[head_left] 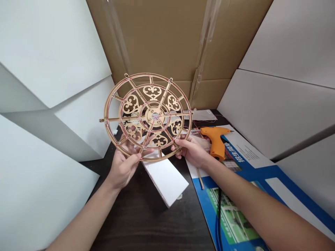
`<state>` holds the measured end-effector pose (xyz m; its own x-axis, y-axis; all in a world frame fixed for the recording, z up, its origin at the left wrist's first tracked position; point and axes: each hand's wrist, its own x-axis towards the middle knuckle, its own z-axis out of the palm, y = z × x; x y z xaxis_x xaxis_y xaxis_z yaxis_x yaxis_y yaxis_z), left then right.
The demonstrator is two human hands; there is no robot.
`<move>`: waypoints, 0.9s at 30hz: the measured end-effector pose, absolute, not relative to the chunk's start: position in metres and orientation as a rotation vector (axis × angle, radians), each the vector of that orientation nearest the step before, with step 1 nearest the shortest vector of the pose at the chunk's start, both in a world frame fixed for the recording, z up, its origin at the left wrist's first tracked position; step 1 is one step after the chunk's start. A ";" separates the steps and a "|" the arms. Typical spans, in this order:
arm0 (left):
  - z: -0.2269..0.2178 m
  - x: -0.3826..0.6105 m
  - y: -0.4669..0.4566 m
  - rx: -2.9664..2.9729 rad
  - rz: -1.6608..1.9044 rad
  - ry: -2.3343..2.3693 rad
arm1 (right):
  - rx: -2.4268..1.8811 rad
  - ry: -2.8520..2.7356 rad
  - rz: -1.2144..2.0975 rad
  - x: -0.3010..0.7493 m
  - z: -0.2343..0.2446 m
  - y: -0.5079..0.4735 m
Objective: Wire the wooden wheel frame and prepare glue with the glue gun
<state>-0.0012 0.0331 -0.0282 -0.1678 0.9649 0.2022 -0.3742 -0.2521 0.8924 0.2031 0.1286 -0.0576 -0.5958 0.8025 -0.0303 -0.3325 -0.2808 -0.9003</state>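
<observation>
A round gold-coloured openwork wheel frame (155, 116) is held up in front of me, tilted toward the camera. Spokes, rings and scroll ornaments fill it, and thin red and pale wires run along its rings and spokes. My left hand (125, 165) grips the lower left rim, thumb on the near face and fingers spread behind. At the lower right rim my right hand (190, 149) pinches the frame between thumb and fingers. Below it, a white box-like block (167, 179) lies on the dark table, its far end hidden behind the wheel frame.
An orange glue gun (216, 139) lies on a blue and white printed sheet (274, 195) at right, its black cable (219, 219) running toward me. A small wooden stick (200, 179) lies nearby. White panels (52, 52) flank both sides; cardboard (162, 38) stands behind.
</observation>
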 end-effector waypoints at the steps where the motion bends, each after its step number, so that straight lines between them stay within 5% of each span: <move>1: -0.028 0.000 0.033 1.009 1.634 0.860 | -0.647 -1.194 1.948 0.203 -0.057 0.129; 27: -0.034 0.000 0.035 1.152 1.608 0.839 | -0.835 -1.188 1.821 0.195 -0.049 0.125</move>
<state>-0.0004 0.0349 -0.0336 -0.1015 0.9506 0.2932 -0.3028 -0.3103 0.9011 0.1947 0.1253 -0.0493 -0.4710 0.8761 -0.1026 -0.2588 -0.2485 -0.9334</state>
